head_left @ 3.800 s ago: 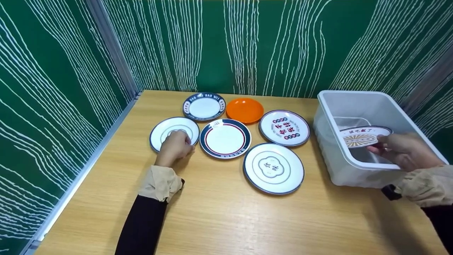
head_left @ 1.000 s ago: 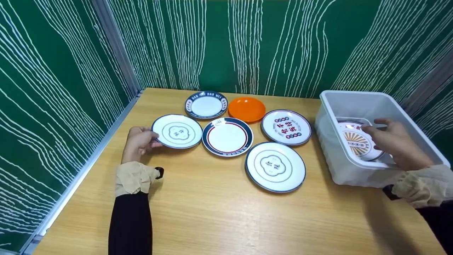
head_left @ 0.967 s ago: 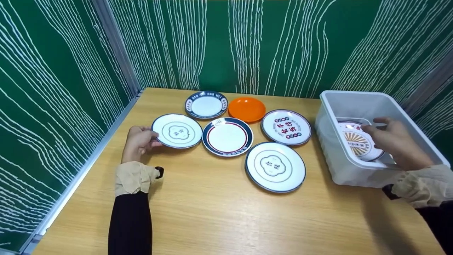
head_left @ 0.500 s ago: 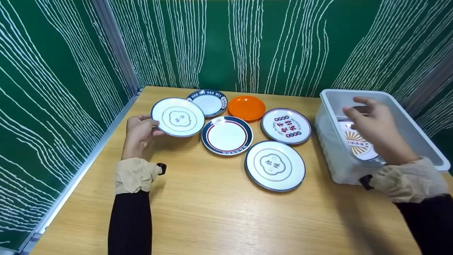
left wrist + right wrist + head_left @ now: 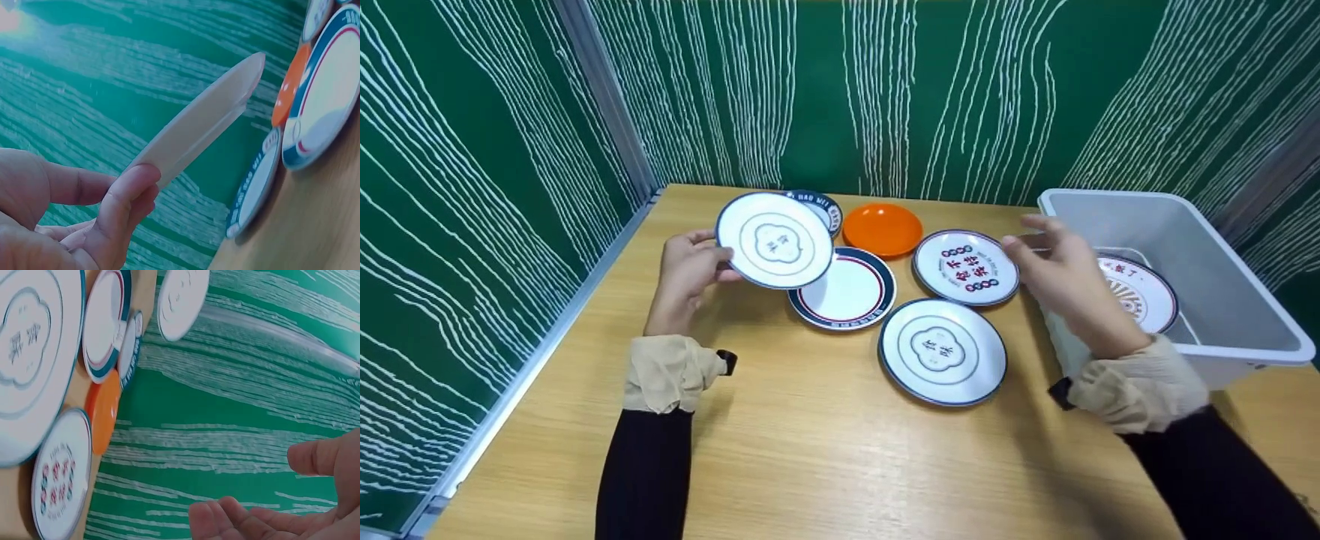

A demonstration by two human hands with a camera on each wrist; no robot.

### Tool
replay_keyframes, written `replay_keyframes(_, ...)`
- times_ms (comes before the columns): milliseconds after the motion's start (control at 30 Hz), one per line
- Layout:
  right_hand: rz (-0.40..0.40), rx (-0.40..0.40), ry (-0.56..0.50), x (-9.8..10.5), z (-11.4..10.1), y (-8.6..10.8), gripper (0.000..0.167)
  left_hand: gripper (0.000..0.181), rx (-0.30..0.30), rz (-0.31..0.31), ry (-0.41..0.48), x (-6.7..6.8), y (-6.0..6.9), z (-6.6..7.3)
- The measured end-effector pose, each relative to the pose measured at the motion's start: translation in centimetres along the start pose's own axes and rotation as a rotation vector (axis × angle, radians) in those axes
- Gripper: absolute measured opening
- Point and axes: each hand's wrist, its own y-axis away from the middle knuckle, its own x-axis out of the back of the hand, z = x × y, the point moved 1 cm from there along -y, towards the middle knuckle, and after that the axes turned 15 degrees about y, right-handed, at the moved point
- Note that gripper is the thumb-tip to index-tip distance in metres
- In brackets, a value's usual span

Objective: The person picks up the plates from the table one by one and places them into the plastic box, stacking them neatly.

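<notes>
My left hand [image 5: 688,277] pinches the left rim of a white plate [image 5: 775,240] with a blue edge and a lobed emblem. That plate is raised and tilted above the table, partly covering a navy-rimmed plate [image 5: 819,206] and a white plate with navy and red rings [image 5: 847,292]. In the left wrist view its pale underside [image 5: 197,124] shows, thumb and fingers on either side of the edge. My right hand [image 5: 1072,289] holds nothing; its fingers are spread, between the tub and a plate with red characters [image 5: 966,268].
A white plastic tub [image 5: 1245,300] stands at the right, with a sunburst plate [image 5: 1147,296] inside. An orange plate [image 5: 883,229] and a larger white plate with a lobed emblem [image 5: 943,352] lie on the wooden table [image 5: 840,450]. A green wall [image 5: 825,97] rises behind.
My left hand has lifted the blue-edged plate off the table and carried it rightward. My right hand has let go of the sunburst plate in the tub and moved out to the left.
</notes>
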Motion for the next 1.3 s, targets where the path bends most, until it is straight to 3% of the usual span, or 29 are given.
replay_keyframes(300, -0.066, 0.054, -0.013, -4.4, -0.9, -0.1, 0.068, 0.046, -0.08, -0.069, -0.002, -2.9, 2.6, 0.7)
replay_keyframes(500, -0.058, 0.043, 0.05, -6.6, -0.7, -0.4, 0.067, 0.045, -0.101, -0.138, 0.016, -4.3, 4.0, 1.0)
replay_keyframes(633, -0.043, 0.037, 0.011, -7.8, -0.4, -0.7, 0.067, 0.046, -0.124, -0.181, 0.029, -5.4, 4.8, 0.8)
replay_keyframes(867, 0.038, 0.162, -0.044, -10.1, -0.5, -1.1, 0.07, 0.042, -0.072, -0.243, 0.116, -7.0, 5.5, -0.2)
replay_keyframes(933, 0.01, 0.175, -0.137, -10.6, -0.8, -1.1, 0.069, 0.041, -0.053, -0.256, 0.152, -7.3, 5.6, -0.6)
replay_keyframes(1000, -0.051, 0.156, -0.304, -11.0, -1.3, -0.9, 0.062, 0.042, -0.045, -0.273, 0.175, -7.6, 5.8, -0.9)
replay_keyframes(1167, -0.191, -0.034, -0.767, -10.9, -2.6, 0.0, 0.04, 0.044, -0.036, -0.324, 0.189, -8.3, 6.2, -1.8)
replay_keyframes(1300, -0.192, -0.12, -0.88, -10.3, -3.0, 0.6, 0.037, 0.044, -0.016, -0.334, 0.192, -9.0, 6.2, -2.5)
